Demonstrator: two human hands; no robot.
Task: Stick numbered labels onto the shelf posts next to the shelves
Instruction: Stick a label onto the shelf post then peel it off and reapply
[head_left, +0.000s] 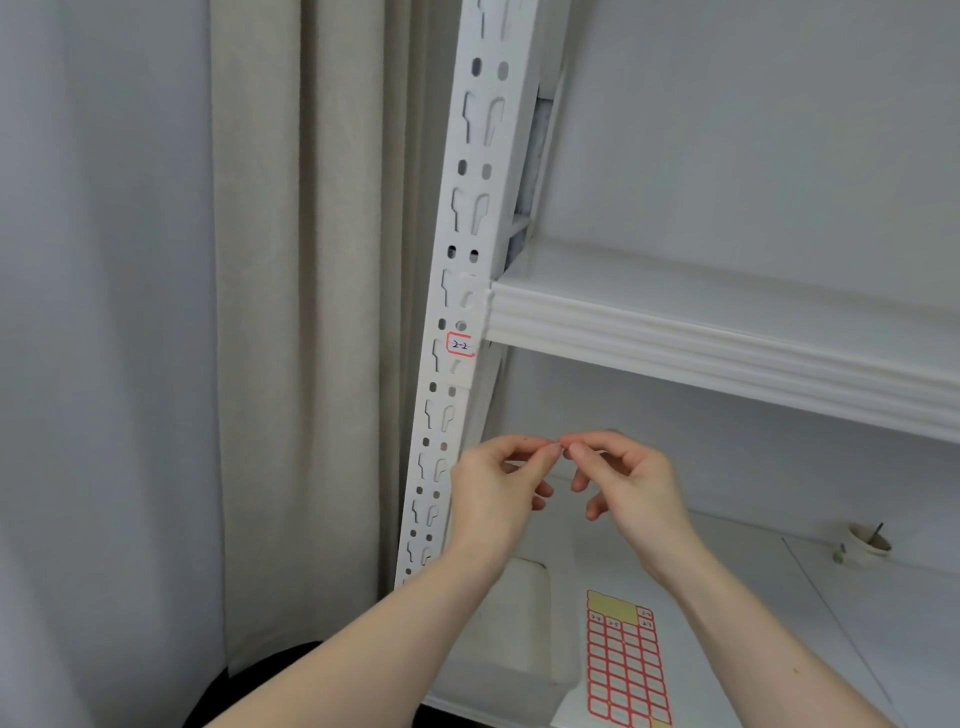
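A white slotted shelf post (457, 291) runs up the middle of the view. A red-bordered label reading 2-2 (461, 345) is stuck on it beside the upper shelf's front edge (675, 338). Below that shelf my left hand (498, 483) and my right hand (623, 478) meet fingertip to fingertip, thumbs and forefingers pinched together. Something tiny seems to sit between them, too small to make out. A sheet of red-bordered labels (623, 665) lies on the lower shelf, its top corner peeled bare and yellow, with a few labels written on.
A beige curtain (311, 312) hangs left of the post, with a grey wall (104, 312) further left. A small cup (868, 543) with a stick in it stands at the lower shelf's right. A white block (524, 618) sits near the post's base.
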